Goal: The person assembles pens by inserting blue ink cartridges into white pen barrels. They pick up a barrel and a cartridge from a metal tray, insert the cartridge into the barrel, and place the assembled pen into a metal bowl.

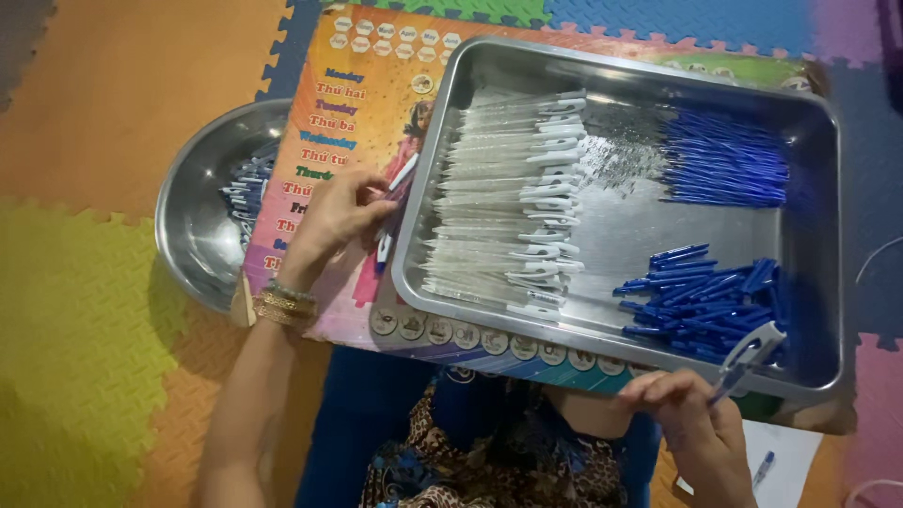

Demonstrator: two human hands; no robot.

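Mostly white-clipped pen [745, 359], blue-tipped.

- Left hand [337, 214]: arm stretched forward, wrist bent, fingers curled in a pinch, bangles on the wrist.
- Right hand [694, 414]: drawn close to the body, fingertips pinched together, knuckles up.

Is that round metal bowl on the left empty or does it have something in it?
Not empty: the round metal bowl holds a small pile of blue-and-white pens along its right side.
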